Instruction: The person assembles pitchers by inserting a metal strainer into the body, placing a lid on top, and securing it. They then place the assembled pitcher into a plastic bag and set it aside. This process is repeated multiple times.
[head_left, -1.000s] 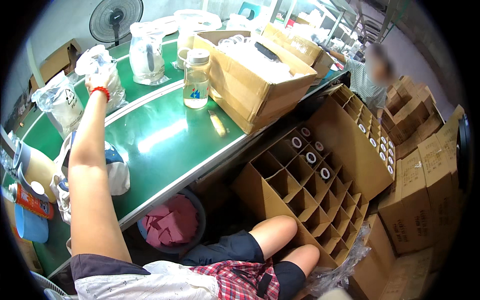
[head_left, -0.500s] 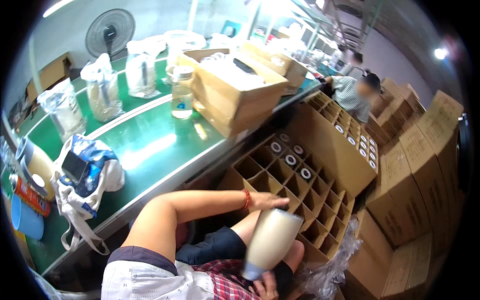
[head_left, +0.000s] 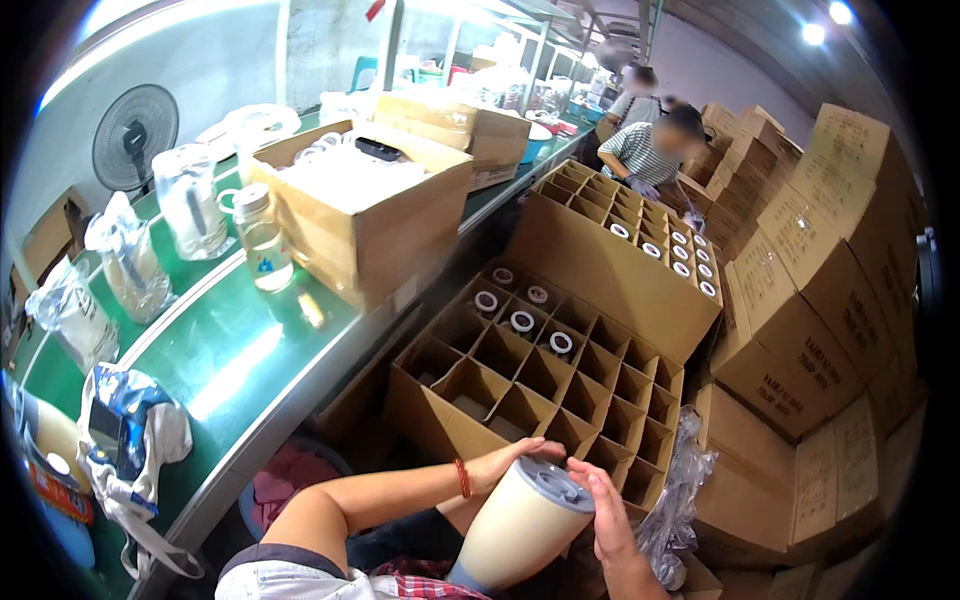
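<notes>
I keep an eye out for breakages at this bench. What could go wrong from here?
The tapered cream container with grey ends tilts between the left hand and right hand; their fingers look extended rather than wrapped, so it might slip. The crumpled clear plastic film beside the brown cardboard divided carton could snag a foot. The clear bottle with a pale lid stands beside the open brown cardboard box; shifting the box might tip it.

Clear bottle [head_left: 266, 242] and blue-white cloth bag [head_left: 168, 436] on green bench [head_left: 288, 362], grey fan [head_left: 134, 138] beyond

Container [head_left: 515, 535] before divided carton [head_left: 440, 410], bench [head_left: 225, 385] left.
</notes>
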